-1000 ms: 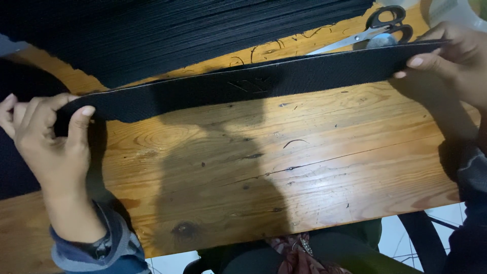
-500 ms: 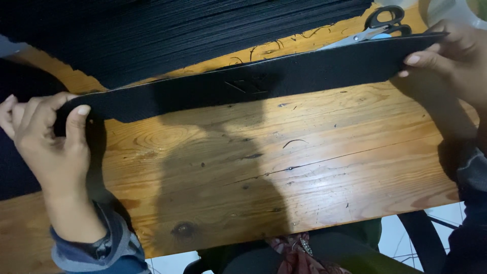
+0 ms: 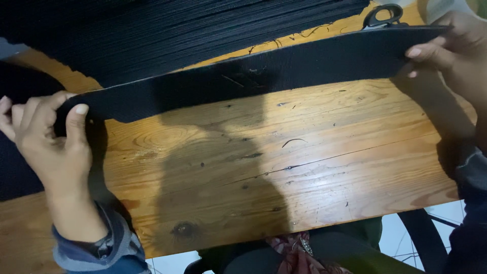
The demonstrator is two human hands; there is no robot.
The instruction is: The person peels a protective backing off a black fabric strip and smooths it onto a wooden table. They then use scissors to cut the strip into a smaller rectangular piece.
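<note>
A long black fabric strip (image 3: 264, 73) is stretched between my two hands above a wooden table (image 3: 284, 167). My left hand (image 3: 50, 142) pinches its left end, thumb on top. My right hand (image 3: 451, 50) grips the right end at the upper right. The strip runs slanted, higher on the right. It covers most of a pair of scissors (image 3: 380, 15); only the dark handles show above it.
A large pile of black fabric (image 3: 167, 35) fills the far side of the table. More black cloth (image 3: 15, 167) lies at the left edge. Loose threads dot the wood. Patterned cloth (image 3: 294, 253) and a white floor show beyond the near edge.
The strip has been lifted and drawn nearer to the camera, looking wider. It now hides the scissor blades that showed before. Both hands keep their grip.
</note>
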